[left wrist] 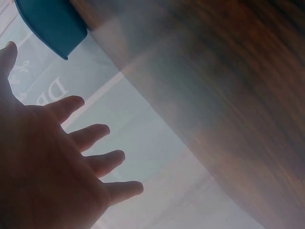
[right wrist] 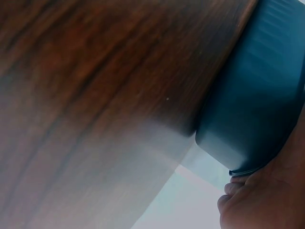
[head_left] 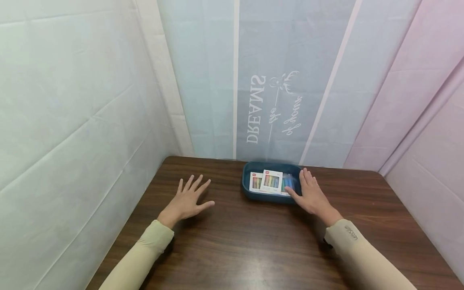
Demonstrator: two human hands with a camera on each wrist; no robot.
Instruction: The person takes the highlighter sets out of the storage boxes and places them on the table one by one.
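Note:
A dark blue plastic basket (head_left: pixel 262 197) stands near the far edge of the table. Inside it lie a white box (head_left: pixel 272 182) picturing coloured sticks, a similar white box (head_left: pixel 255 181) partly beneath it, and some blue items (head_left: pixel 287 181) too small to identify. My right hand (head_left: pixel 312 197) is at the basket's right end, its fingers straight along the rim and its thumb over the near corner. In the right wrist view, the hand (right wrist: pixel 267 200) meets the rim. My left hand (head_left: pixel 186 202) hovers left of the basket, fingers spread, holding nothing.
The brown wood-grain table (head_left: pixel 232 245) carries the basket. Behind it hangs a blue-grey curtain (head_left: pixel 214 80) with mirrored white lettering. Pale fabric (head_left: pixel 72 121) stands along the left side, and pinkish fabric (head_left: pixel 427 161) along the right.

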